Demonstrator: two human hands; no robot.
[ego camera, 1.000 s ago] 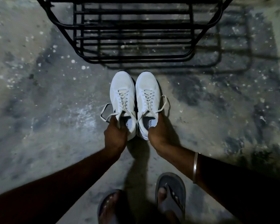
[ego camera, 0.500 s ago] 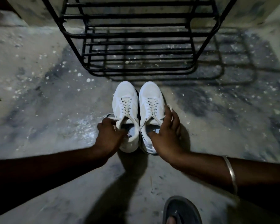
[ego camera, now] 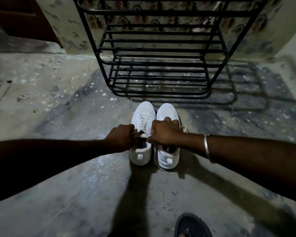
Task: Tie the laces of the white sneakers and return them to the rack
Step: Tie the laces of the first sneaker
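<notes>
The floor [ego camera: 61, 103] is bare, stained concrete. A black metal rack [ego camera: 159, 53] stands against the wall at the far side; its shelves hold nothing visible. The two white sneakers stand side by side, touching, on the floor just in front of the rack, toes toward it and heels toward the person. Each long axis therefore runs straight away from the person.

The left sneaker [ego camera: 141, 152] is the one being worked. The left hand [ego camera: 120, 138] is closed at the outer side of its opening, apparently on a lace end, though the lace inside the fist is hidden. The right hand [ego camera: 163, 133] reaches across the right sneaker [ego camera: 167, 159] and pinches a lace [ego camera: 144, 123] end at the inner side of the same opening.

Judgement: both hands are equally near the tongue; the ends sit on opposite sides, ready to cross over the shoe's centreline. Tying has not yet produced a knot.
</notes>
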